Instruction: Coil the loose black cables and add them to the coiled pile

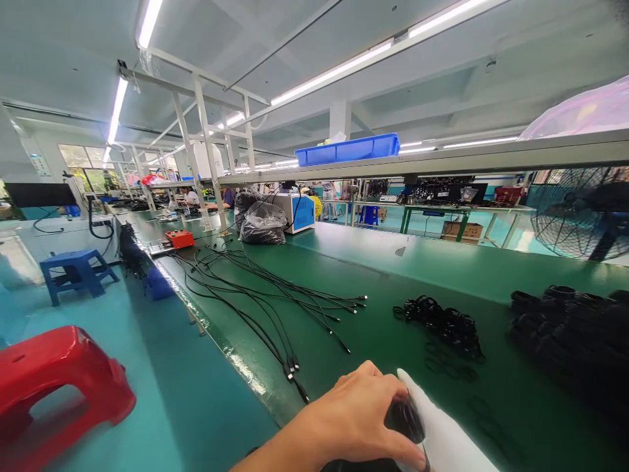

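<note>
My left hand reaches in from the bottom edge, its fingers and thumb curled round a dark, shiny bundle that looks like coiled black cable. Against the bundle's right side lies a smooth white shape, apparently my right hand in a white glove; its fingers cannot be made out. Left of my hands, long black cables lie stretched over the green table, with connector ends towards me. A small heap of black coiled loops lies beyond my hands to the right.
A larger dark pile sits at the right. Farther back are a red box, a black plastic bag and a blue-white machine. An overhead shelf holds a blue tray. A red stool stands left of the table.
</note>
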Demonstrator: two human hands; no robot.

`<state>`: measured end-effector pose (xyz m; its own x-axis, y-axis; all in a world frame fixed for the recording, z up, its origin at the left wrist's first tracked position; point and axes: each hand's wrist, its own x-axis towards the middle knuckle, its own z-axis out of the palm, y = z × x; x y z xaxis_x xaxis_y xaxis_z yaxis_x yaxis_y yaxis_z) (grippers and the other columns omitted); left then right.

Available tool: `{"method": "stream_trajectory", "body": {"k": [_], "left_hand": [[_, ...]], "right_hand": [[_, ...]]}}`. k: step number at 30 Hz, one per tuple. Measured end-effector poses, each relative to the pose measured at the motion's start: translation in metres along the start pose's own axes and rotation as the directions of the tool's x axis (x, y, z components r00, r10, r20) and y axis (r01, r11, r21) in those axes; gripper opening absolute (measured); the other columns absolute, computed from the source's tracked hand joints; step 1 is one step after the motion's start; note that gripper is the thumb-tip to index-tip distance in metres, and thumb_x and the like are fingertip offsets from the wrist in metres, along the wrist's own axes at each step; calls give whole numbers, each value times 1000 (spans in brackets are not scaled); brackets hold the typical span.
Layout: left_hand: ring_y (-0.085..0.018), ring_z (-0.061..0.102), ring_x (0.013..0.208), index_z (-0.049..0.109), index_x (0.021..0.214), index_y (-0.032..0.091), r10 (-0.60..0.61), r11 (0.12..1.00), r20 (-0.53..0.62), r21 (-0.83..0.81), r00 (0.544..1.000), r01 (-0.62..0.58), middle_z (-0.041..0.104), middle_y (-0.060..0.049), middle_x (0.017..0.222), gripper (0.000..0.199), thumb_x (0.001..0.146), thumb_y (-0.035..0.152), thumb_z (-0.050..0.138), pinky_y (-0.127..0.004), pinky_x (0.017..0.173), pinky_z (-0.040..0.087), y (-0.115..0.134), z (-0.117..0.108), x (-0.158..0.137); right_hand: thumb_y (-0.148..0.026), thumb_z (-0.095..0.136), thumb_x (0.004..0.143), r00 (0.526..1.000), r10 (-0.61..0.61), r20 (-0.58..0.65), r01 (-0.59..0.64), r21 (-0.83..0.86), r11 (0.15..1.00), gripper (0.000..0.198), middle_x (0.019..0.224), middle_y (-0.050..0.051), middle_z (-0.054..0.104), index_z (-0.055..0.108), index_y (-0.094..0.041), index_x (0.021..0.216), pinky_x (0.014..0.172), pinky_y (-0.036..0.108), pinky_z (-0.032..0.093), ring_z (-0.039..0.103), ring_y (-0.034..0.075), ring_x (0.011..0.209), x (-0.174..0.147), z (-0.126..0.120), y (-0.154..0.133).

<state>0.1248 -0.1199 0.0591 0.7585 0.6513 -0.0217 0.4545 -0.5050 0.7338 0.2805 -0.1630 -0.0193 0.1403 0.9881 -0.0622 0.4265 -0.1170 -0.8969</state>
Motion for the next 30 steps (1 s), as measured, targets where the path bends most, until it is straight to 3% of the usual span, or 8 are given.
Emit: {"method": "stream_trajectory", "body": {"k": [6, 11, 14, 19, 23, 25, 28, 30], "left_hand": [[-27, 52, 84, 64, 96, 19, -70, 954, 186, 301, 980, 11, 56, -6, 83, 53, 59, 58, 65, -34, 66, 45, 4, -6, 16], [-18, 55, 66, 66, 72, 19, -133, 991, 376, 67, 917, 116, 59, 1, 65, 27, 62, 44, 67, -26, 59, 41, -13, -22, 26], [-12, 53, 64, 66, 85, 21, -100, 991, 265, -64, 959, 121, 67, 2, 78, 24, 77, 37, 51, -21, 56, 38, -19, -22, 17], [-11, 49, 62, 64, 85, 19, -114, 988, 56, -102, 992, 120, 69, 0, 83, 23, 80, 31, 46, -21, 53, 32, -18, -12, 2], [-13, 54, 64, 63, 78, 21, -86, 993, -123, 72, 989, 96, 67, 1, 74, 18, 82, 27, 47, -21, 54, 34, -5, -1, -9], [-16, 56, 63, 63, 77, 21, 109, 941, -200, 337, 974, -36, 67, 0, 70, 18, 82, 21, 46, -23, 53, 33, 4, 12, -17], [-18, 57, 58, 62, 71, 20, 423, 733, -164, 640, 891, -230, 66, -2, 63, 24, 77, 8, 42, -26, 50, 30, 13, 31, -24], [-18, 58, 57, 62, 73, 21, 349, 781, -154, 592, 924, -197, 67, -2, 64, 27, 72, 5, 41, -26, 49, 30, 13, 33, -22]], "right_hand": [[-12, 59, 54, 998, -11, 60, 14, -41, 999, 96, 58, 0, 58, 19, -21, 141, 54, 30, 41, 57, 20, 52, -3, 0, -4], [-20, 57, 60, 995, 77, 65, -80, 36, 996, 76, 63, -2, 56, 30, -23, 131, 47, 25, 36, 50, 14, 48, -3, 1, -21], [-27, 55, 66, 953, 173, 249, -245, 296, 923, 39, 50, -8, 42, 44, -22, 102, 38, 21, 22, 32, 7, 37, -5, -4, -29], [-33, 55, 68, 872, -168, 460, -224, 678, 700, 22, 48, -7, 42, 40, -19, 77, 41, 20, 18, 29, 4, 39, -13, -13, -29], [-14, 50, 56, 869, -34, 494, -315, 603, 733, 26, 52, -7, 44, 37, -21, 77, 39, 21, 20, 34, 6, 38, -10, -14, -36], [-9, 49, 52, 922, 20, 386, -251, 558, 791, 29, 52, -9, 39, 36, -22, 75, 38, 21, 19, 31, 5, 40, -8, -17, -40], [-4, 52, 50, 964, -58, 258, -79, 493, 866, 32, 55, -10, 32, 39, -21, 74, 41, 20, 19, 28, 4, 46, -8, -28, -44], [-1, 53, 49, 958, -101, 269, -43, 482, 875, 38, 57, -10, 35, 44, -21, 80, 42, 18, 22, 29, 3, 47, -11, -36, -45]]}}
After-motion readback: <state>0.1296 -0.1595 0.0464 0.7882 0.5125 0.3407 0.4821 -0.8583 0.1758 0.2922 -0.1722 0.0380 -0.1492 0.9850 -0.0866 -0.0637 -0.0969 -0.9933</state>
